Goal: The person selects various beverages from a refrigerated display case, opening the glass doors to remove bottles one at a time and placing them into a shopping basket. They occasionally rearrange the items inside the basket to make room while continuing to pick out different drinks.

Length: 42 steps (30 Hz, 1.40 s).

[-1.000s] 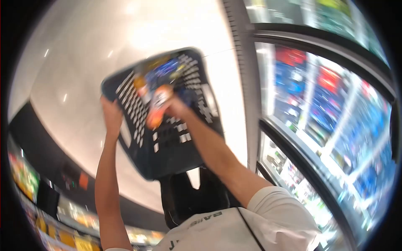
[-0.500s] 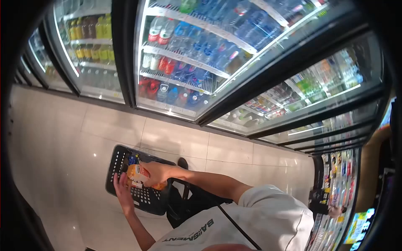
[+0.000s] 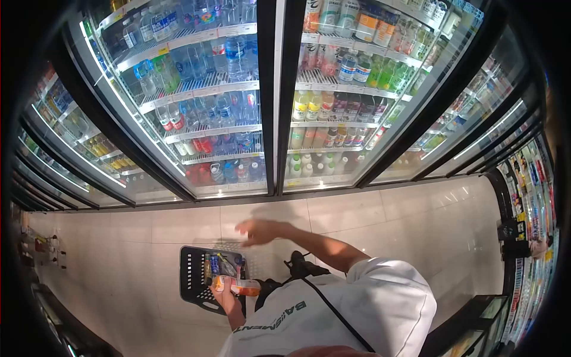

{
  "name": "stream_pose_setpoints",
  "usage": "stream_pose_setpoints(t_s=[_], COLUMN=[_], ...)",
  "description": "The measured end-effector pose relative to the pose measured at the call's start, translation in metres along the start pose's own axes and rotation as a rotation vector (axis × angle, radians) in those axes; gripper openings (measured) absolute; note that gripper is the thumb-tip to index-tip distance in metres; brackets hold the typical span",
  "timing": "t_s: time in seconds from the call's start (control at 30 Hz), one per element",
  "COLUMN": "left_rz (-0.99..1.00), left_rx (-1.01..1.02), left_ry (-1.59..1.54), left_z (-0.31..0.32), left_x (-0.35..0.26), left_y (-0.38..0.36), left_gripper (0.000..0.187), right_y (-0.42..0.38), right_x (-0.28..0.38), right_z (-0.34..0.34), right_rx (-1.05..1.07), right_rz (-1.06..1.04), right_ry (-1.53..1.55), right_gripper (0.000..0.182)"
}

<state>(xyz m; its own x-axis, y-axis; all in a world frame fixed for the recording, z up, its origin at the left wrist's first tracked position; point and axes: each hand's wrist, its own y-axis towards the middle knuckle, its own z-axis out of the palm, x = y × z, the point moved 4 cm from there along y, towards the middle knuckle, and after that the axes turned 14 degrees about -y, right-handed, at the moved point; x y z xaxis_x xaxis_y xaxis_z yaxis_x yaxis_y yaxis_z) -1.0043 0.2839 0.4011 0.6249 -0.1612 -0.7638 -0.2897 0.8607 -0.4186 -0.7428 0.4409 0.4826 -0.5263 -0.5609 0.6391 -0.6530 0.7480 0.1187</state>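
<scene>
My left hand is closed around one end of a bottle with an orange and white label. It holds the bottle on its side over the near edge of a dark perforated shopping basket. Inside the basket lie several packaged items, among them a blue one. My right hand is empty, its fingers loosely apart, stretched leftward above the floor just beyond the basket's right corner.
Glass-door coolers with black frames and rows of bottled drinks span the far side. Pale floor tiles run before them. Stocked shelves stand at the far right, and a dark-framed unit is at lower right.
My right hand has let go of the bottle and moved up and right. My left hand has closed on the bottle. The view has shifted, showing more cooler doors; the basket appears lower and farther right.
</scene>
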Motion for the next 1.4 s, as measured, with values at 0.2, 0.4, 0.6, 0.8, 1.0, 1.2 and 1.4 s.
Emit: stream_pose_setpoints(t_s=[0.2, 0.4, 0.6, 0.8, 1.0, 1.2, 1.4], left_rz=[0.183, 0.251, 0.109, -0.189, -0.045, 0.158, 0.495], left_rx=[-0.228, -0.046, 0.324, 0.530, 0.628, 1.002, 1.266], left_ry=[0.210, 0.092, -0.170, -0.429, -0.264, -0.047, 0.043], left_z=[0.021, 0.121, 0.232, 0.319, 0.384, 0.486, 0.608], left_x=[-0.025, -0.070, -0.106, -0.119, -0.118, -0.129, -0.119], left_y=[-0.027, -0.015, 0.042, 0.100, 0.137, 0.089, 0.023], left_gripper=[0.041, 0.045, 0.022, 0.016, 0.019, 0.032, 0.057], right_y=[-0.037, 0.009, 0.013, 0.003, -0.035, -0.075, -0.130], right_x=[-0.054, -0.097, -0.100, -0.070, -0.013, 0.054, 0.073], right_z=[-0.292, -0.345, -0.341, -0.328, -0.296, -0.275, -0.244], right_rx=[-1.151, -1.129, -1.085, -1.181, -1.182, -1.134, -1.123], right_rz=[0.551, 0.641, 0.642, 0.535, 0.473, 0.589, 0.688], right_ry=[-0.464, -0.699, -0.706, -0.656, -0.524, -0.300, -0.342], right_gripper=[0.060, 0.040, 0.035, 0.029, 0.029, 0.015, 0.012])
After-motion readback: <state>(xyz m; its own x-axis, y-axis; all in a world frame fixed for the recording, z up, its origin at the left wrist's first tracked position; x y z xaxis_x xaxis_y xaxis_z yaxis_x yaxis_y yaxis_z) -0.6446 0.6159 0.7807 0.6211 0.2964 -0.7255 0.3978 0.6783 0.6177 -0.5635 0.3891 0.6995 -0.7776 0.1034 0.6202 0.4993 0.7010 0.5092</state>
